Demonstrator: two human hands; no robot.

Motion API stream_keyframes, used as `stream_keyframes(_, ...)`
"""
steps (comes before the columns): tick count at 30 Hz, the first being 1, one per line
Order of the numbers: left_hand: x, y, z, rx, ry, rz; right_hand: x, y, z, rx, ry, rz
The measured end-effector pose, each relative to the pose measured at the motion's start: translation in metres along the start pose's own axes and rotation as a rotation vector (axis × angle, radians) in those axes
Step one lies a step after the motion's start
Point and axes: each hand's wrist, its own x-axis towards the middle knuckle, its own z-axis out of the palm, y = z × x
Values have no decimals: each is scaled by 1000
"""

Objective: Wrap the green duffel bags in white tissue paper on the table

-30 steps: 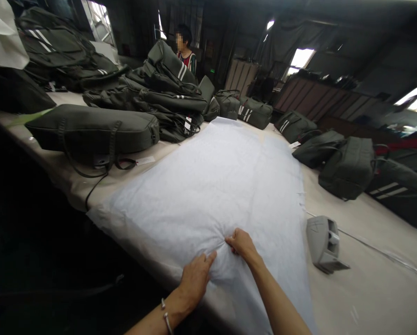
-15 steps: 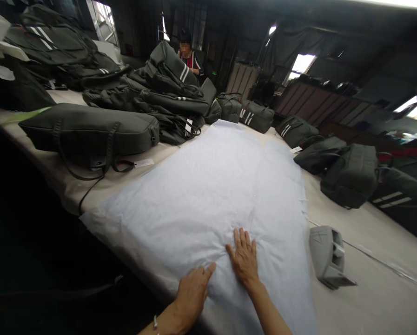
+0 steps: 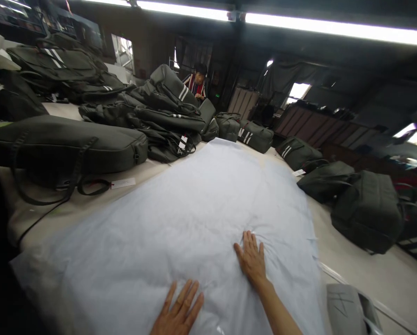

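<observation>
A large pale white sheet (image 3: 194, 209), thin and slightly wrinkled, covers the middle of the table. My left hand (image 3: 178, 309) lies palm down near its front edge, fingers spread. Further forward and to the right, my right hand (image 3: 253, 260) presses flat on the sheet with its fingers apart, and small creases run out from the fingertips. Neither hand holds anything.
Dark green bags lie left (image 3: 65, 144), in a heap behind (image 3: 173, 102) and along the right (image 3: 367, 209). A grey tape dispenser (image 3: 346, 307) stands at the lower right. Across the table is a person (image 3: 197, 86). A white tag (image 3: 122, 183) lies by the left bag.
My left hand has moved left and toward me, its fingers now spread flat. My right hand still lies on the sheet. The view has shifted, and the grey dispenser appears lower.
</observation>
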Motion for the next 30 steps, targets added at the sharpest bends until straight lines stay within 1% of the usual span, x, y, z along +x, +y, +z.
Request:
stream_keyframes(1, 5, 0, 3, -8, -36, -15, 7, -1, 5, -24, 7, -29)
stream_keyframes(3, 16, 1, 3, -64, -136, -69, 23, -3, 9, -58, 16, -66)
stream_keyframes(5, 33, 2, -5, -118, -227, -146, 45, -4, 7, -46, 9, -87)
stream_keyframes(7, 56, 0, -13, -130, -271, -209, 72, -4, 2, -16, 0, -102)
stream_keyframes(9, 83, -5, -18, -111, -266, -240, 102, -1, -2, 20, -9, -103)
stream_keyframes(12, 118, -13, -17, -76, -226, -251, 139, 5, -11, 64, -15, -86)
stream_keyframes(14, 134, -16, -15, -59, -216, -255, 148, 9, -22, 83, -6, -57)
stream_keyframes(15, 139, -17, -16, -55, -219, -257, 146, 10, -29, 92, 6, -49)
stream_keyframes(16, 143, -18, -17, -56, -229, -255, 138, 10, -36, 103, 26, -56)
stream_keyframes(17, 145, -19, -20, -62, -243, -247, 125, 10, -42, 114, 53, -89)
stream_keyframes(18, 145, -20, -23, -73, -260, -235, 107, 9, -47, 123, 86, -150)
stream_keyframes(20, 139, -23, -34, -102, -288, -202, 58, 5, -49, 135, 155, -333)
stream_keyframes(22, 124, -26, -45, -123, -288, -140, 3, -2, -41, 124, 180, -515)
stream_keyframes(24, 99, -28, -56, -126, -281, -61, -45, -11, -27, 109, 139, -650)
stream_keyframes(25, 85, -28, -62, -122, -288, -21, -62, -16, -19, 106, 104, -692)
stream_keyframes(27, 55, -27, -72, -108, -326, 23, -82, -26, -11, 124, 50, -707)
stream_keyframes(28, 40, -25, -78, -103, -345, 26, -87, -28, -13, 150, 46, -681)
stream_keyframes(29, 26, -23, -83, -99, -359, 22, -89, -27, -18, 191, 62, -640)
stream_keyframes(30, 13, -20, -89, -96, -364, 14, -92, -23, -28, 248, 104, -585)
